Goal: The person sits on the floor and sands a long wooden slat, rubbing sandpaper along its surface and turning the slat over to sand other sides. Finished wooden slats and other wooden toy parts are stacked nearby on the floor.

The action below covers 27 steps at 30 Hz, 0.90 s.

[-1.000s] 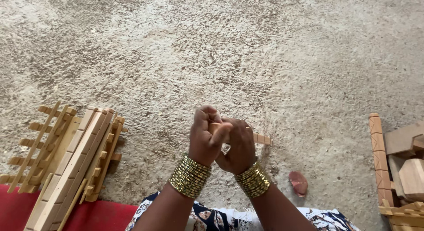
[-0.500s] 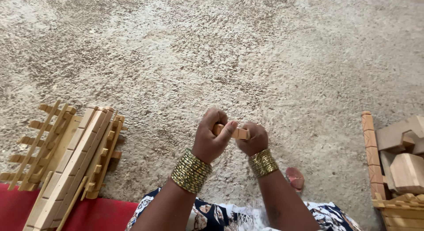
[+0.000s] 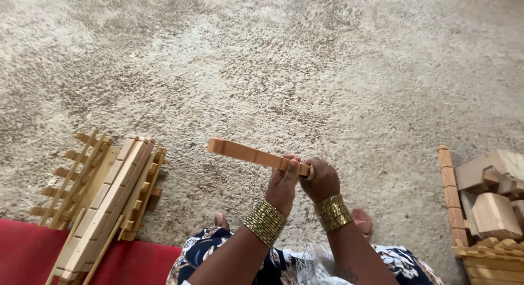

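One notched wooden stick [image 3: 252, 154]; two hands; two beaded cuffs; one stack wooden racks [image 3: 103, 195]; one block pile [image 3: 491, 200].

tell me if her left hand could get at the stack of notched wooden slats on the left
Probably yes: the stack of notched wooden slats lies uncovered beside the left hand, though that hand grips a wooden strip.

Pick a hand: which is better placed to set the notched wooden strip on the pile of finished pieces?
Left, probably. The left hand grips the notched wooden strip, whose free end points toward the stacked wooden pieces on that side.

Rough speckled concrete floor [image 3: 305, 72], daylit; red mat [image 3: 22, 252] at lower left.
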Available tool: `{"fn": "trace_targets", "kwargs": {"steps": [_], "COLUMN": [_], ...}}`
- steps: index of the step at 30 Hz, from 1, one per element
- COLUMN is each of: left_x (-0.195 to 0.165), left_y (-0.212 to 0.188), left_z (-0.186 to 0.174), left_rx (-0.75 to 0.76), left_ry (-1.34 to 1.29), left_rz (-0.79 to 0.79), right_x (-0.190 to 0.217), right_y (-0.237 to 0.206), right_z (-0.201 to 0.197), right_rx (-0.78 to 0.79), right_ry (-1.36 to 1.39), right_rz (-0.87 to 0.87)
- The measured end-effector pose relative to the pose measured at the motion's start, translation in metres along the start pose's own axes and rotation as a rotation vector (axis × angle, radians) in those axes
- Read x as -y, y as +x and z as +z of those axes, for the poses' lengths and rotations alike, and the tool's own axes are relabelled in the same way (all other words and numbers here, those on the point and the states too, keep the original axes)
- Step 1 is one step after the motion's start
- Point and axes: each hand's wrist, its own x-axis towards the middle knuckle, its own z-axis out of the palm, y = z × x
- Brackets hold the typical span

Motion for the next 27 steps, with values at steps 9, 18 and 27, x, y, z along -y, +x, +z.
{"fn": "trace_targets", "kwargs": {"steps": [9, 18, 27], "left_x": [-0.020, -0.024, -0.046], "left_y": [-0.023, -0.048, -0.048], "left_z": [0.013, 0.026, 0.039], "left_rx": [-0.071, -0.635, -0.638], "left_ry": [-0.168, -0.438, -0.532], "left_rz": [-0.165, -0.453, -0.445], "right_x": [-0.016, -0.002, 0.028], "right_y": [-0.033, -0.046, -0.031], "right_z": [-0.089, -0.095, -0.132], "right_rx": [0.185, 0.194, -0.040], "right_ry": [-0.028, -0.140, -0.090], "right_rz": [-0.044, -0.137, -0.291]}}
